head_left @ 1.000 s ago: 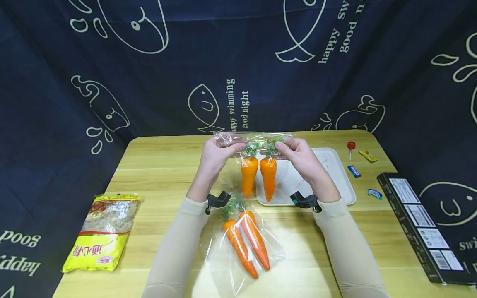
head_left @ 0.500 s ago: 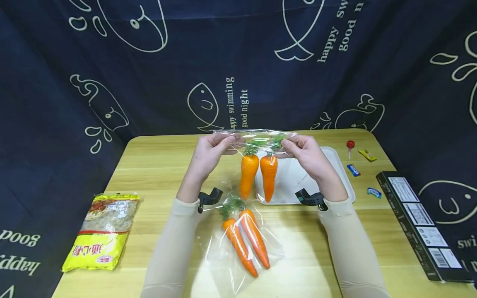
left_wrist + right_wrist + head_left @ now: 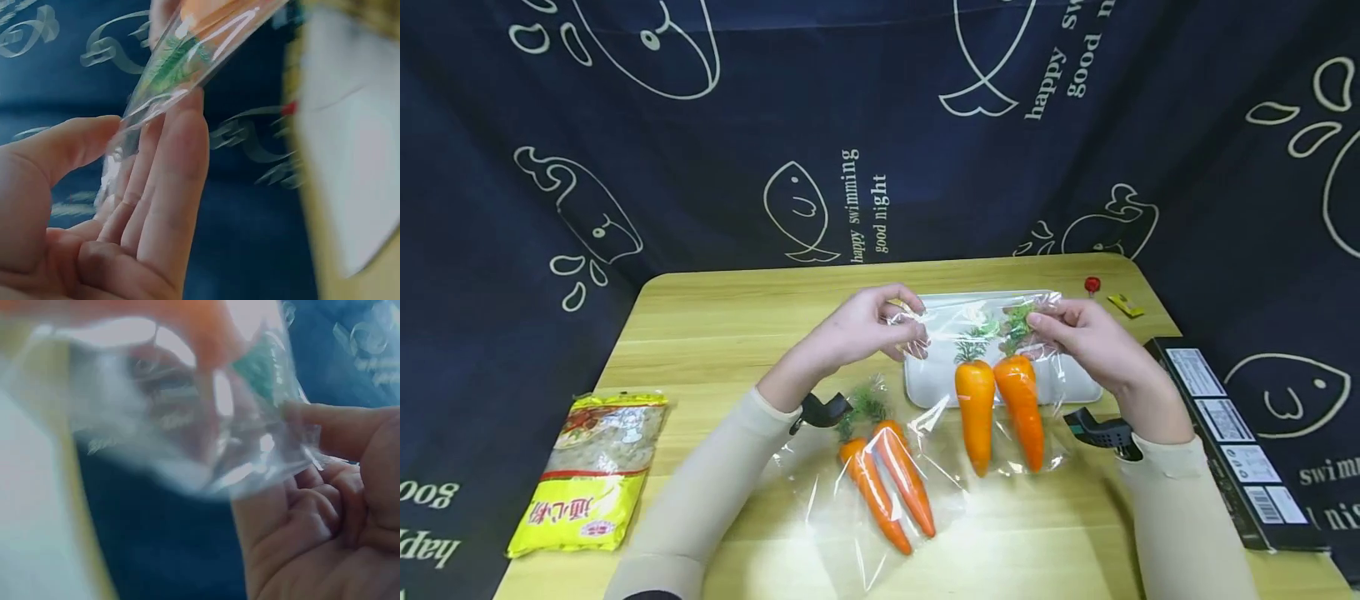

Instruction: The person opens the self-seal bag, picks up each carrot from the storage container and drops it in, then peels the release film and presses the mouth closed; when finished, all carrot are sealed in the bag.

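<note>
A clear plastic bag with two orange carrots (image 3: 976, 408) hangs between both hands, their green tops at its upper edge. My left hand (image 3: 872, 329) holds the bag's upper left corner; in the left wrist view the thumb touches the film and the fingers lie behind it. At the upper right, my right hand (image 3: 1093, 337) pinches the film beside one green top, as the right wrist view also shows. A second clear bag with two carrots (image 3: 872, 492) lies on the table (image 3: 1000, 550) below the left hand.
A white tray (image 3: 932, 383) stands behind the held bag, partly covered by it. At the back right lie a red lollipop (image 3: 1092, 285) and a yellow-wrapped candy (image 3: 1125, 306). A long black box (image 3: 1232, 450) lies along the right edge, a yellow food packet (image 3: 591, 479) at the left.
Both hands have carried the bag of carrots to the right and nearer to me, over the tray's front edge. The right hand and arm now hide the blue-wrapped candies.
</note>
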### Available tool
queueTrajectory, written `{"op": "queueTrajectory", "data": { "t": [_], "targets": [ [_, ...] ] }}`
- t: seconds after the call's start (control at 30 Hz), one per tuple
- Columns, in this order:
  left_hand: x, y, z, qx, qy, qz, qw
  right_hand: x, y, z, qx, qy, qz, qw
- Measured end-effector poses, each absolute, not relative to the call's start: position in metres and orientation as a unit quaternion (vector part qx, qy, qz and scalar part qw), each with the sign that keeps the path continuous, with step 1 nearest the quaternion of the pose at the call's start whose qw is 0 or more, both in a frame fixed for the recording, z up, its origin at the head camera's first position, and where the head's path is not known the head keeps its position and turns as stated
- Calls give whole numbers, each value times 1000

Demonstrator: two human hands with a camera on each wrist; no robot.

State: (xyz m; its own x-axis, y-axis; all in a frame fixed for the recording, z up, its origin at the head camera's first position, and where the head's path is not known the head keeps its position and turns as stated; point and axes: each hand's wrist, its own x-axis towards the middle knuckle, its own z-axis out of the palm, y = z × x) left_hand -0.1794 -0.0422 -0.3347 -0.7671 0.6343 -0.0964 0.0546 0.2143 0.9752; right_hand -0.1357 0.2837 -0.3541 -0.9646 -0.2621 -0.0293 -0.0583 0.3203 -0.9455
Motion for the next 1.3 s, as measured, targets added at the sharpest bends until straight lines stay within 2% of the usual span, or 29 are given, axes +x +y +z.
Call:
{"op": "queueTrajectory", "data": {
  "t": [0.13,0.37,0.57,0.7,0.83,1.13,1.3],
  "targets": [
    [-192,-21,-370,230,745,534,327,-133,304,-391,-73,804,-573,145],
    [-205,-5,-425,222,772,471,363,-141,312,-438,-46,806,-555,200],
    [-213,-6,-456,248,715,512,406,-141,311,-450,-24,810,-548,210],
    [-219,-6,-466,268,698,521,411,-140,310,-452,-18,814,-545,200],
    [-221,-6,-463,283,731,491,378,-142,309,-453,-17,822,-538,186],
    [-219,-4,-439,314,859,317,250,-147,313,-448,-3,873,-456,173],
    [-219,-22,-415,318,888,281,179,-147,321,-428,3,909,-400,115]
  ]
}}
